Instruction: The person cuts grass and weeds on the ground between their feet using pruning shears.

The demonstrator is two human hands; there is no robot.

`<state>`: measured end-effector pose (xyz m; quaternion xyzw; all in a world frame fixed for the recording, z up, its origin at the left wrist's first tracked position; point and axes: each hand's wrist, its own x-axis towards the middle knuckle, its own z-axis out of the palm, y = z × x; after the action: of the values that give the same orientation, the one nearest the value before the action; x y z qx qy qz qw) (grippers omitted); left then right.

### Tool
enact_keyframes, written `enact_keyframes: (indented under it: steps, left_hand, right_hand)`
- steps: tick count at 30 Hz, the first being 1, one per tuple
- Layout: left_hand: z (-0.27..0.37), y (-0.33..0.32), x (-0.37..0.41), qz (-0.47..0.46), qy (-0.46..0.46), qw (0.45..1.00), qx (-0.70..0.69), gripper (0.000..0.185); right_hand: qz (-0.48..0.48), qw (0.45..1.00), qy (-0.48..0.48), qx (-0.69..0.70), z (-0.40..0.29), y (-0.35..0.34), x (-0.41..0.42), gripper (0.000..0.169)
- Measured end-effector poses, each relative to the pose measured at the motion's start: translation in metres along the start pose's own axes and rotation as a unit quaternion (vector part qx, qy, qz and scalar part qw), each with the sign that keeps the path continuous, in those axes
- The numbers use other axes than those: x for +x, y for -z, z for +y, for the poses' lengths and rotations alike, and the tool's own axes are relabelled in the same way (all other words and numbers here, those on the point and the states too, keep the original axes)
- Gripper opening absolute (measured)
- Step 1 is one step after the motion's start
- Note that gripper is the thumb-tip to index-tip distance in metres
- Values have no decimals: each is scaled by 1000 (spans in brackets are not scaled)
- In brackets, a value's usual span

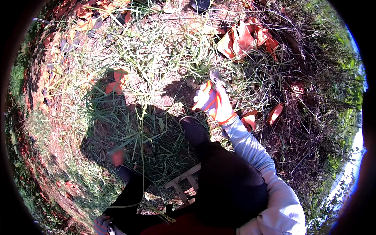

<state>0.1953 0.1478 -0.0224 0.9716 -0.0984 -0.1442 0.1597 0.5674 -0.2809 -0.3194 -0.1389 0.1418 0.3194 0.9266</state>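
Note:
My right hand [213,101], in a pale glove with orange trim, is reached out low over the grass, with its fingers curled. A grey, curved metal piece, seemingly the blade of a small hand tool [215,75], juts out beyond the fingers; its handle is hidden in the grip. Cut or flattened green grass [147,63] surrounds that hand. My left hand [102,224], in a grey glove with orange stripes, is at the bottom left beside my leg. The frame edge cuts it off, and whether it holds anything is unclear.
Large dry leaves [243,39] lie beyond my right hand. Dense dry stems [305,85] stand along the right. A slatted wooden piece [183,183] is under my dark-trousered legs [232,182]. A long grass stem [143,129] rises between them.

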Motion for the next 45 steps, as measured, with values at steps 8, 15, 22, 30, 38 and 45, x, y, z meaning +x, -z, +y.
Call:
enact_keyframes:
  steps: [8, 15, 22, 30, 38, 45]
  left_hand:
    - [-44, -25, -98, -144, 298, 926, -183, 24]
    - [-21, -13, -32, -53, 95, 989, -96, 23]
    - [-40, -25, -87, -100, 266, 941, -184, 20]
    - [-34, -17, -75, -152, 313, 921, -174, 20]
    - [-13, -5, -33, -87, 121, 986, -69, 22]
    - [-5, -2, -36, -98, 236, 953, -163, 27]
  right_hand:
    - [19, 995, 40, 86, -17, -15, -6, 43]
    - [-108, 988, -48, 101, -44, 33, 11, 39]
    - [88, 995, 44, 10, -9, -12, -21, 42]
    - [69, 996, -28, -46, 10, 15, -52, 40]
    - [252, 818, -76, -512, 1, 54, -39, 46]
    - [285, 765, -31, -577, -1, 98, -12, 39]
